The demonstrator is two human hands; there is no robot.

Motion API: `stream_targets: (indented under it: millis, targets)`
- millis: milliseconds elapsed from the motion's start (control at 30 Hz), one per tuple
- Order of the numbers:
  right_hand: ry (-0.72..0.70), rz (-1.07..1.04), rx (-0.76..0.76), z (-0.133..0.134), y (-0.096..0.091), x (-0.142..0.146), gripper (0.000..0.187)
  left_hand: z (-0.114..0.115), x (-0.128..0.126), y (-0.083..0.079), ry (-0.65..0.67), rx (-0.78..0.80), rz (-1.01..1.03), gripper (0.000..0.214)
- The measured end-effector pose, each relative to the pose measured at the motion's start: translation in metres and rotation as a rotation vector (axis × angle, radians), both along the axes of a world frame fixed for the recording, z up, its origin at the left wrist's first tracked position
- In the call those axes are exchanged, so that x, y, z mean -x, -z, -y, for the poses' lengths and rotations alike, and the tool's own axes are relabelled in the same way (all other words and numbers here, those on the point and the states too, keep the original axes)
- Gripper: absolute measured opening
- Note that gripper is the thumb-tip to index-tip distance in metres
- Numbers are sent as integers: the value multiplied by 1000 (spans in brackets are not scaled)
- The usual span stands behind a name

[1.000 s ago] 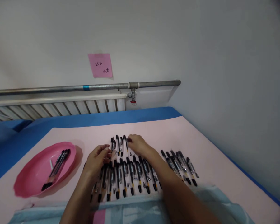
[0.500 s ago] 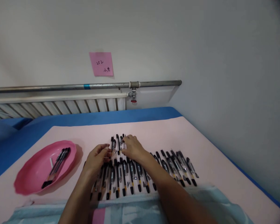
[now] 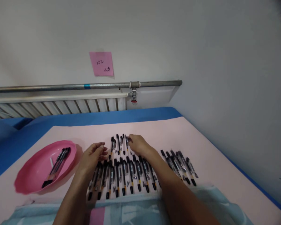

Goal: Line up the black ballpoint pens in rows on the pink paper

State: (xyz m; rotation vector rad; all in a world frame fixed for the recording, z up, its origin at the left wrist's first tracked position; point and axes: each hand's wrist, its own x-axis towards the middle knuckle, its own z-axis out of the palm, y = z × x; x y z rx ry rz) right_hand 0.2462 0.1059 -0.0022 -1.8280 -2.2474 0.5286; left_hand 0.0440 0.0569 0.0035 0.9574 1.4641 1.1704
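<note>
Several black pens lie side by side in a long row (image 3: pixel 121 175) on a pink sheet (image 3: pixel 201 140). A shorter row of pens (image 3: pixel 118 143) lies just behind it. My right hand (image 3: pixel 137 145) rests at the right end of that short row, fingers curled and pinched against the outermost pen. My left hand (image 3: pixel 92 156) hovers over the left end of the long row, fingers loosely bent and apart, holding nothing. Another group of pens (image 3: pixel 179 164) lies to the right of my right forearm.
A pink oval dish (image 3: pixel 32 173) at the left holds a few black pens. Light blue cloth (image 3: pixel 135 212) covers the near edge. Blue bedding (image 3: pixel 84 120) borders the pink sheet, with a radiator (image 3: pixel 56 107), a pipe and a pink note (image 3: pixel 101 63) on the wall behind.
My right hand drew left over the short row, then moved back to its right end. My left hand slid a little left and its fingers loosened.
</note>
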Motion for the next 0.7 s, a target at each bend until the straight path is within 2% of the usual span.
stream_targets:
  millis: [100, 300, 533, 700]
  targets:
    - [10, 14, 39, 2, -9, -6, 26, -1, 4, 0, -26, -14, -2, 29]
    - [-29, 43, 210, 13, -23, -9, 22, -4, 11, 1, -59, -22, -29, 28]
    - [-73, 54, 266, 16, -19, 2, 18, -4, 10, 1, -39, 4, -34, 28]
    - [-91, 53, 233, 12, -16, 3, 19, -2, 10, 1, -25, -1, -43, 29]
